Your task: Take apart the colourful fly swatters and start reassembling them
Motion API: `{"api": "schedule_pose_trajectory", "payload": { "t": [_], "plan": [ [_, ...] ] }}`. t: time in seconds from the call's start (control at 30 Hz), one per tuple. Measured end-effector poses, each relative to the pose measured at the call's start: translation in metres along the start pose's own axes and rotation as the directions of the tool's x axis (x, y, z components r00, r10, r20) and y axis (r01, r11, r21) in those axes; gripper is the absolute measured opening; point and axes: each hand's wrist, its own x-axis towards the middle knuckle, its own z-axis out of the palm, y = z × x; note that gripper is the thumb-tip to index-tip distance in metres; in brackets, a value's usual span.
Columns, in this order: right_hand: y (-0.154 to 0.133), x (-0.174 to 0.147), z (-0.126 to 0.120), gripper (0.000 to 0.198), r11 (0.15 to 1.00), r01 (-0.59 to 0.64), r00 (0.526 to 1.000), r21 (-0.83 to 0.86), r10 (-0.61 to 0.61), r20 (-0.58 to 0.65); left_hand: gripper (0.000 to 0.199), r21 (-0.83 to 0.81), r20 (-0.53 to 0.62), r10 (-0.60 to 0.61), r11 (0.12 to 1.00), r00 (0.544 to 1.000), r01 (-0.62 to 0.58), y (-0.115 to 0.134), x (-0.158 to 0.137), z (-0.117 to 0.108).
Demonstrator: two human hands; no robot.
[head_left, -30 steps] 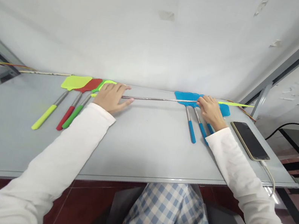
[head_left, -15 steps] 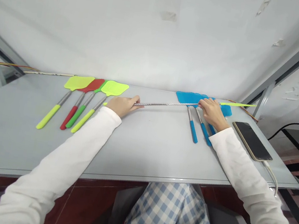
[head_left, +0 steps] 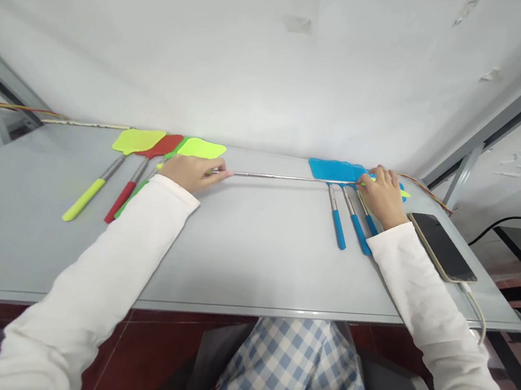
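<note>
Left hand (head_left: 192, 171) has slid further left and right hand (head_left: 383, 195) slightly right since half a second ago, so more of the held fly swatter (head_left: 293, 178) shows between them. Its thin, shiny metal shaft runs nearly level above the desk (head_left: 255, 254), both hands well apart and pinching it. Part of its lime plastic grip pokes out past the left hand; its lime head is mostly hidden behind the right. Four more swatters lie fanned on the left, their flat plastic heads overlapping: one yellow (head_left: 139, 141), one red (head_left: 120, 199), one green (head_left: 177, 146) and one lime (head_left: 203, 149) with a finely pierced head, its handle hidden by the arm. Three smooth blue handles (head_left: 339, 229) show on the right, below overlapping blue heads (head_left: 334, 171). One glass-faced phone (head_left: 444, 248) lies near the right forearm, one white cable (head_left: 476, 304) plugged in.
</note>
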Motion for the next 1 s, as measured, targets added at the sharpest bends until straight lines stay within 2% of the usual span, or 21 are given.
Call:
{"api": "schedule_pose_trajectory", "payload": {
  "t": [0.17,0.37,0.47,0.57,0.7,0.9,1.0],
  "plan": [
    [-0.002,0.000,-0.011,0.032,0.998,-0.067,0.992,0.004,0.066,0.109,0.046,0.038,-0.104,0.028,0.999,0.994,-0.024,-0.012,0.001,0.013],
    [-0.001,0.000,-0.026,0.031,0.999,-0.007,0.978,-0.038,0.015,0.210,0.046,0.074,-0.120,0.057,0.996,0.991,-0.048,-0.018,0.002,0.018],
    [-0.010,0.000,-0.036,0.033,0.996,0.024,0.966,-0.083,-0.002,0.258,0.047,0.066,-0.140,0.074,0.996,0.987,-0.065,-0.015,0.004,0.017],
    [-0.039,0.000,-0.048,0.031,0.990,0.122,0.954,-0.070,-0.098,0.282,0.048,0.043,-0.149,0.118,0.993,0.982,-0.113,0.002,0.005,0.015],
    [-0.081,-0.001,-0.064,0.032,0.963,0.263,0.916,-0.051,-0.233,0.327,0.049,0.004,-0.114,0.209,0.978,0.971,-0.210,0.036,0.002,0.015],
    [-0.092,-0.005,-0.080,0.032,0.958,0.276,0.915,-0.074,-0.238,0.327,0.049,-0.036,-0.087,0.243,0.969,0.966,-0.246,0.067,-0.005,0.016],
    [-0.101,-0.007,-0.085,0.032,0.947,0.314,0.911,-0.065,-0.281,0.302,0.049,-0.042,-0.073,0.251,0.966,0.965,-0.254,0.082,-0.009,0.015]
  ]
}}
